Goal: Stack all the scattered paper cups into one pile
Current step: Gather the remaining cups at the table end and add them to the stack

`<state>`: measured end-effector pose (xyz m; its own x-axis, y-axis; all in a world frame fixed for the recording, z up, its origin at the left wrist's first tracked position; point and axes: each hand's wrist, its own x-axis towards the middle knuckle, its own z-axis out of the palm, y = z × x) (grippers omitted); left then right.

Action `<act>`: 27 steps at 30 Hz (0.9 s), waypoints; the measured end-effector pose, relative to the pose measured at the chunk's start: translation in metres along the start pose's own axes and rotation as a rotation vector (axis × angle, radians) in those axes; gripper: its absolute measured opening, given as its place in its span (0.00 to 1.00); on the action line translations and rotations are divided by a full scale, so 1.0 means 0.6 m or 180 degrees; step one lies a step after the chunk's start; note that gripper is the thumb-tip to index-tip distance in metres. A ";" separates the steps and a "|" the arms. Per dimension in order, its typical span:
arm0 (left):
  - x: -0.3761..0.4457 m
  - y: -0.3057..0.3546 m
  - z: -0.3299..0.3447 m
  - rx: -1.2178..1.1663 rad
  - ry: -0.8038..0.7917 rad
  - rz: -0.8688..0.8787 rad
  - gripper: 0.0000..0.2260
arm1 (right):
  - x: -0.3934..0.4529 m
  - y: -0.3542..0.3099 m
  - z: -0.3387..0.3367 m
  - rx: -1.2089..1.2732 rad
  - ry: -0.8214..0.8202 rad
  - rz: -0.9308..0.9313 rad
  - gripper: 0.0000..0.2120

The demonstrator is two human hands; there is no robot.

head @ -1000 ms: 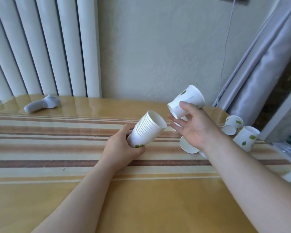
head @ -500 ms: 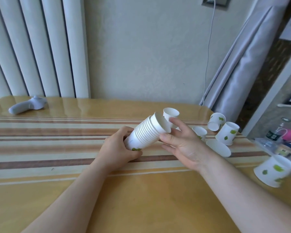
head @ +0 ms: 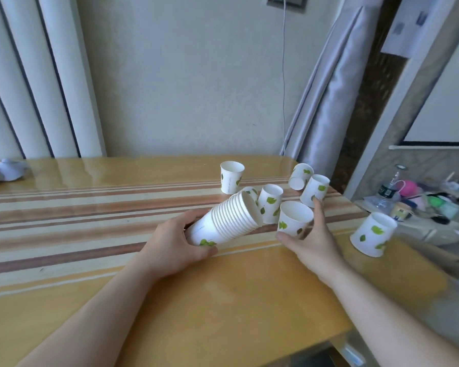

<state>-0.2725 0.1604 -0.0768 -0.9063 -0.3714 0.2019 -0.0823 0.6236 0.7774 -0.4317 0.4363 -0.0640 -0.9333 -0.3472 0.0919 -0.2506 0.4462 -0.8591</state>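
Left hand, fingers wrapped around nested stack of paper cups, tilted, mouth toward the right, just above the striped table. Right hand, fingers spread narrow around an upright leaf-print cup, apparently closing on it. Best gripped lightly at mid-wall, lifted, base turned toward the stack's mouth, slid in straight. More loose cups scattered behind and right. No legible writing; only green leaf prints.
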 end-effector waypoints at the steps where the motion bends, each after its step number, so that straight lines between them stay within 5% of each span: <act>1: -0.001 -0.001 0.000 -0.0005 -0.0001 -0.0005 0.36 | 0.000 0.000 0.006 0.0084 0.0100 0.0016 0.54; 5: -0.005 -0.004 -0.005 -0.0085 0.0038 -0.0046 0.30 | -0.003 -0.019 0.013 0.0700 0.0564 0.0103 0.27; 11: -0.002 -0.009 -0.003 -0.0150 0.0029 -0.0050 0.33 | -0.003 -0.107 -0.008 0.2835 0.0063 0.0069 0.23; 15: -0.001 -0.011 -0.002 -0.0141 -0.0004 -0.0034 0.33 | -0.013 -0.139 0.013 0.2380 -0.0325 -0.0131 0.22; 27: 0.003 -0.014 -0.001 -0.0203 0.0003 -0.0068 0.33 | -0.015 -0.097 0.074 0.1855 -0.0332 -0.0403 0.21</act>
<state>-0.2733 0.1542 -0.0826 -0.9042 -0.3847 0.1854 -0.0750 0.5703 0.8180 -0.3973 0.3767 -0.0374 -0.8679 -0.4602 0.1869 -0.1483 -0.1191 -0.9817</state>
